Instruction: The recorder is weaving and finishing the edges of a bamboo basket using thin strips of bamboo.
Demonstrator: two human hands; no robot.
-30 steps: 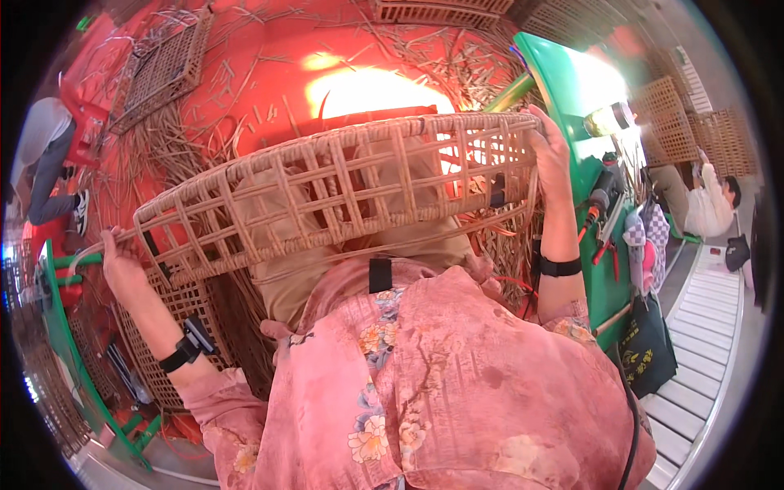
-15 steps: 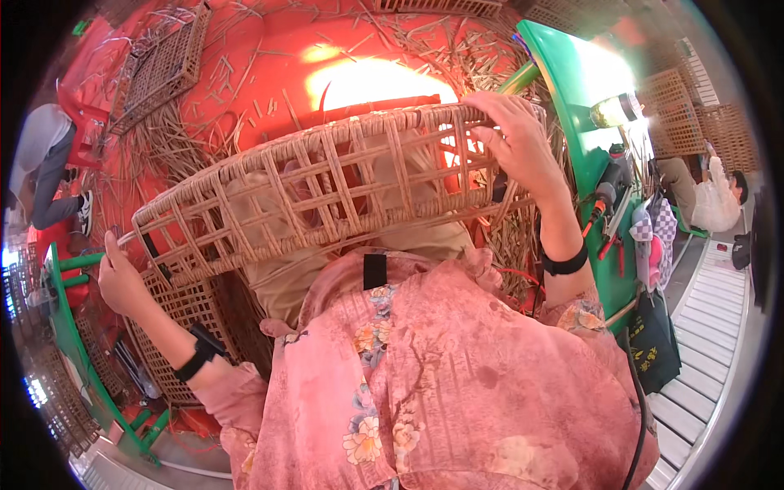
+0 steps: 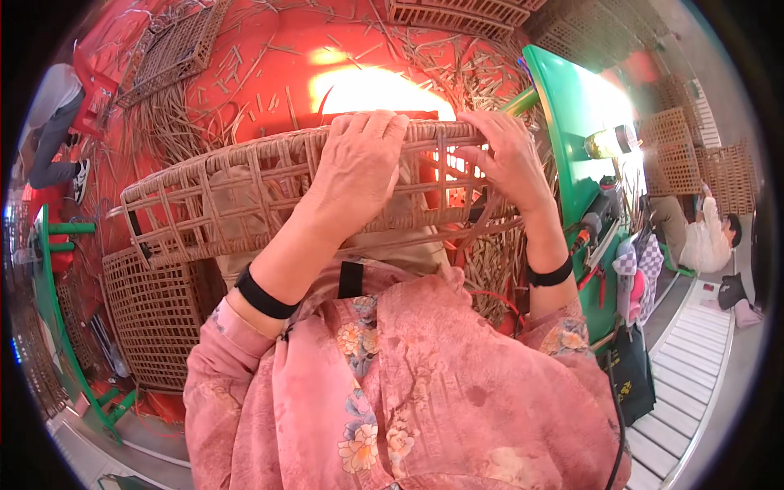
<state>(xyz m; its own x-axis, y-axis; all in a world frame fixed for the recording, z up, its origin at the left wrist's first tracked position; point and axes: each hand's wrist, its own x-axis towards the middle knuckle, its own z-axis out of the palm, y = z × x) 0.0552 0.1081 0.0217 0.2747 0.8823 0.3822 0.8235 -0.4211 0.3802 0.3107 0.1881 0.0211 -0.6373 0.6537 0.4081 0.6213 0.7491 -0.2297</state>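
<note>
A brown openwork wicker basket (image 3: pixel 220 196) lies across my lap, its thick wrapped rim along the far side. My left hand (image 3: pixel 359 167) is closed over that rim just right of the middle, fingers curled over the far side. Toward the right end, my right hand (image 3: pixel 508 159) grips the same rim, its thumb pointing left across the open lattice. Loose cane strands (image 3: pixel 490 233) stick out below the right hand. Both sets of fingertips are partly hidden behind the rim. Dark clips (image 3: pixel 139 237) sit at the basket's left end.
A taller woven basket (image 3: pixel 151 318) stands at my left by a green frame (image 3: pixel 57 318). At right is a green table (image 3: pixel 563 122) with tools. Cane scraps (image 3: pixel 278 90) litter the red floor. More baskets (image 3: pixel 457 15) lie ahead. People sit at far left (image 3: pixel 57 106) and far right (image 3: pixel 706 241).
My left hand has left the basket's left end and come right, onto the rim near my right hand. The basket has shifted slightly left; my right hand stays on its rim.
</note>
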